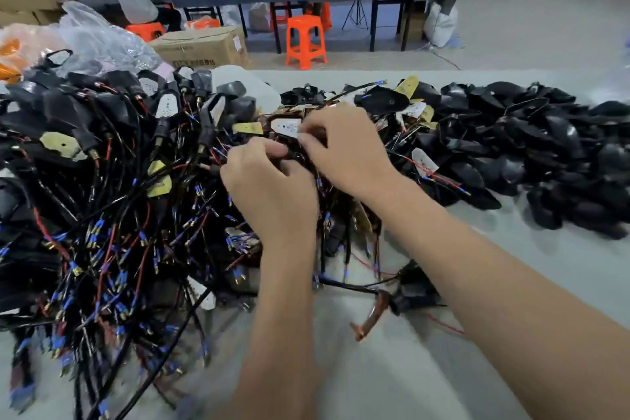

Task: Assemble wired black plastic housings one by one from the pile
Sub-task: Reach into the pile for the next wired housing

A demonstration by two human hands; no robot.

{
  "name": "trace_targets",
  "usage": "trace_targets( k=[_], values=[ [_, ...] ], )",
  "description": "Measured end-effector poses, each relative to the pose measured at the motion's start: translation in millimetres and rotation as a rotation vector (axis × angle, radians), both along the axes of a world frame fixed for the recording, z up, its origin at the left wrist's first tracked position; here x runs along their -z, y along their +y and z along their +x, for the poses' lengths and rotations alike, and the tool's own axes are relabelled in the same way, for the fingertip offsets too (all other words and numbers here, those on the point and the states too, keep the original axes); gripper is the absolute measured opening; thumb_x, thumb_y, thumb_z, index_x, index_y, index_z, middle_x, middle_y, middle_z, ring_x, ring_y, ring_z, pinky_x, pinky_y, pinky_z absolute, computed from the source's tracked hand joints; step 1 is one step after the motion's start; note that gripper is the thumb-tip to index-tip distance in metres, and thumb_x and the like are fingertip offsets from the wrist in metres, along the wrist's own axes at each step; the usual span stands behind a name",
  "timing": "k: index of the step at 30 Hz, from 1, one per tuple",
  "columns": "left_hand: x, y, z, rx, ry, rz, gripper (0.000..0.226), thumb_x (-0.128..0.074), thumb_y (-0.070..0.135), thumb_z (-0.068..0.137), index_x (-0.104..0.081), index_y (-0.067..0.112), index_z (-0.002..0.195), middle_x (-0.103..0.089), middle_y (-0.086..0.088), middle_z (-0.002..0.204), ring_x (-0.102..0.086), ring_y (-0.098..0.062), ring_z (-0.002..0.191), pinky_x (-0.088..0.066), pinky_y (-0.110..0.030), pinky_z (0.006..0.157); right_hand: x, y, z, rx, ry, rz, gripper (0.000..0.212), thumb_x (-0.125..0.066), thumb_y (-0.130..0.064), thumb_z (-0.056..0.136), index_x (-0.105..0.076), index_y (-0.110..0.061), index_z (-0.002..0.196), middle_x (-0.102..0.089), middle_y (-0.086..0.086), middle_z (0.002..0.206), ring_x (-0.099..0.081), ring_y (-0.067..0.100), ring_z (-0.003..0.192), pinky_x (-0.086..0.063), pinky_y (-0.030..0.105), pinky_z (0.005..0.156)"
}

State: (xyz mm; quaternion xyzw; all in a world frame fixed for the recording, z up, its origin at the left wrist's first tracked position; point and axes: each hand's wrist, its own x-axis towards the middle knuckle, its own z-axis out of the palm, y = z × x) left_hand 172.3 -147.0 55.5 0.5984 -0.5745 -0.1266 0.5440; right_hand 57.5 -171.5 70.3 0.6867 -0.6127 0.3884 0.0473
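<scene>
Hands mid-pile: left hand [269,181] and right hand [341,150] both pinching one wired housing [293,155], looks like. Big wired pile [102,181] left, shells [545,147] right. I'd say loads left.

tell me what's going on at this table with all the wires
A person is working at a pale grey table heaped with parts. Both hands meet over the middle of the tangle: the left hand and right hand grip a wired black plastic housing between them, mostly hidden by the fingers. To the left lies a pile of wired black housings with red and blue-tipped leads; to the right, a heap of bare black plastic shells. Another person sits at a far table.
</scene>
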Motion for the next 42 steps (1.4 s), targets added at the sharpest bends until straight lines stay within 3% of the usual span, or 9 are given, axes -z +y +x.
trace_targets(
  k=[5,11,14,20,24,28,34,37,42],
  values=[
    [8,18,-53,0.284,-0.011,-0.012,0.01,-0.065,0.007,0.086,-0.071,0.012,0.092,-0.066,-0.005,0.095,-0.061,-0.026,0.093,-0.048,-0.037,0.087,24,58,-87,0.375,-0.103,-0.065,0.015,-0.064,-0.013,0.092,-0.079,-0.014,0.094,-0.076,0.002,0.093,-0.067,0.024,0.09,-0.049,0.035,0.089],
    [17,42,-114,0.454,0.077,-0.017,0.007,-0.065,0.013,0.089,-0.066,0.019,0.085,-0.063,0.002,0.089,-0.061,-0.015,0.077,-0.053,-0.039,0.078,55,88,-154,0.665,-0.015,0.409,0.041,-0.069,-0.036,0.095,-0.063,-0.016,0.129,-0.057,0.015,0.125,-0.053,0.039,0.12,-0.047,0.042,0.095],
    [23,48,-134,0.541,0.134,0.088,0.008,-0.065,0.013,0.089,-0.069,0.018,0.084,-0.069,0.001,0.087,-0.065,-0.016,0.075,-0.054,-0.041,0.08,60,96,-161,0.602,-0.064,0.474,0.05,-0.072,-0.039,0.093,-0.058,-0.018,0.137,-0.059,0.011,0.13,-0.055,0.034,0.124,-0.047,0.042,0.099],
    [25,45,-136,0.558,0.249,0.188,0.021,-0.065,0.013,0.091,-0.067,0.025,0.075,-0.067,0.011,0.069,-0.071,-0.018,0.07,-0.061,-0.044,0.075,62,123,-186,0.609,-0.132,0.237,0.034,-0.067,-0.025,0.097,-0.068,-0.009,0.127,-0.07,0.016,0.12,-0.06,0.037,0.116,-0.048,0.042,0.098],
    [23,38,-128,0.77,0.337,0.336,0.009,-0.068,0.013,0.095,-0.071,0.017,0.102,-0.073,-0.002,0.091,-0.074,-0.018,0.067,-0.065,-0.038,0.067,59,142,-179,0.516,-0.325,0.039,0.023,-0.063,-0.029,0.1,-0.074,-0.013,0.112,-0.075,0.004,0.097,-0.068,0.023,0.093,-0.05,0.034,0.084],
    [27,32,-120,0.945,0.333,0.414,0.028,-0.075,0.014,0.094,-0.07,0.024,0.12,-0.071,-0.01,0.11,-0.076,-0.022,0.091,-0.063,-0.031,0.069,52,153,-149,0.024,-0.762,0.253,0.02,-0.059,-0.028,0.104,-0.077,-0.02,0.101,-0.073,0.016,0.081,-0.061,0.016,0.063,-0.053,0.03,0.06],
    [33,19,-98,0.609,0.356,0.313,0.007,-0.074,0.001,0.089,-0.071,0.005,0.093,-0.072,-0.02,0.095,-0.076,-0.022,0.07,-0.063,-0.031,0.06,60,156,-127,0.271,-0.339,0.519,0.045,-0.059,-0.062,0.094,-0.062,-0.018,0.09,-0.072,0.002,0.07,-0.065,0.011,0.057,-0.053,0.033,0.06],
    [35,15,-94,0.539,0.403,0.323,0.007,-0.071,0.001,0.091,-0.065,0.006,0.09,-0.068,-0.021,0.099,-0.076,-0.021,0.063,-0.065,-0.043,0.067,61,157,-115,0.075,-0.444,0.705,0.04,-0.078,-0.046,0.087,-0.059,-0.011,0.092,-0.069,0.004,0.058,-0.056,0.011,0.04,-0.043,0.024,0.042],
    [30,24,-103,0.543,0.504,0.378,0.009,-0.059,0.002,0.09,-0.053,0.007,0.095,-0.064,-0.015,0.098,-0.077,-0.028,0.062,-0.065,-0.045,0.071,61,162,-125,-0.046,-0.682,0.723,0.014,-0.078,-0.014,0.09,-0.066,-0.006,0.087,-0.066,0.004,0.057,-0.057,0.014,0.043,-0.04,0.021,0.039]
  ],
)
